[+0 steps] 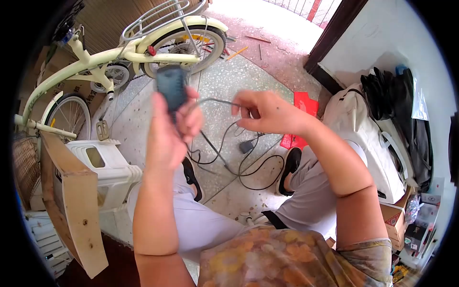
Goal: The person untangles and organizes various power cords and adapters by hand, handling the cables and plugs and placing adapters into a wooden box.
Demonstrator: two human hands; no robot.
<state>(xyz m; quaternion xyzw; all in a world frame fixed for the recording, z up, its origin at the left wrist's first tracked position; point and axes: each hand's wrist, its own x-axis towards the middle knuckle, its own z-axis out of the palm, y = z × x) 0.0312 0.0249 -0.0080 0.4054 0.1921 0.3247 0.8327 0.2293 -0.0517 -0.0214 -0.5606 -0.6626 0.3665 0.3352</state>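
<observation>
In my left hand a black, block-shaped power adapter is held up, fingers wrapped round its lower part; the hand is slightly blurred. My right hand pinches a dark cable that runs across from the adapter side. More of the cable hangs below and lies in loose loops on the floor between my feet. A small black block, perhaps a plug, lies among those loops. Its exact kind I cannot make out.
A cream bicycle stands at upper left, with a white plastic stool and wooden piece below. A red sheet lies near my right foot. At right are a white bag and cardboard box. Sticks lie near the doorway.
</observation>
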